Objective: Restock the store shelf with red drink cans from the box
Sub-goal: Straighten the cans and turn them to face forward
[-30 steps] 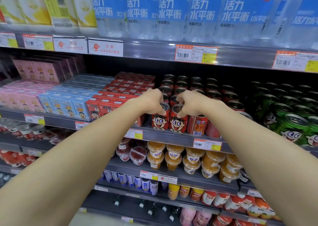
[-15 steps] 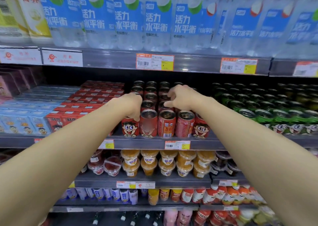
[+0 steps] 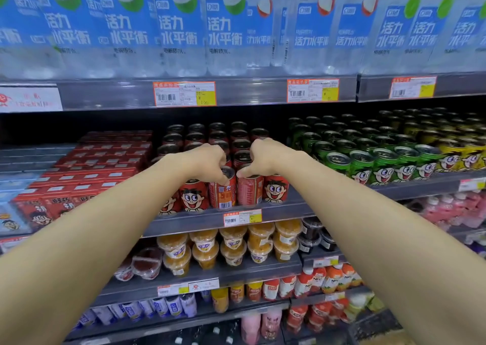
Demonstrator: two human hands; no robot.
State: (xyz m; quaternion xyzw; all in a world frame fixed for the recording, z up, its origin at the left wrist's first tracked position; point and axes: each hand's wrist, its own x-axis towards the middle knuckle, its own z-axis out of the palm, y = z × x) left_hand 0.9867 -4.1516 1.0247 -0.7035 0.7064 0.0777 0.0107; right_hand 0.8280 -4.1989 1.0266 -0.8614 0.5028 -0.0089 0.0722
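Note:
Red drink cans (image 3: 276,191) with a cartoon face stand in rows on the middle shelf (image 3: 289,212). My left hand (image 3: 209,162) reaches in from the left, its fingers curled over the top rim of a front-row red can (image 3: 223,193) whose barcode faces out. My right hand (image 3: 267,156) grips the top of the neighbouring red can (image 3: 249,191), with the thumb pointing left along its rim. Both cans stand upright at the shelf's front edge, side by side. The box is not in view.
Red and blue drink cartons (image 3: 86,179) fill the shelf to the left; green cans (image 3: 381,166) and yellow cans (image 3: 462,158) stand to the right. Water bottles (image 3: 178,29) line the shelf above. Fruit cups (image 3: 231,247) and small bottles sit on the shelves below.
Both hands have come together onto the two middle front-row cans; the right hand moved forward from cans further back. The view has shifted up and right along the shelf.

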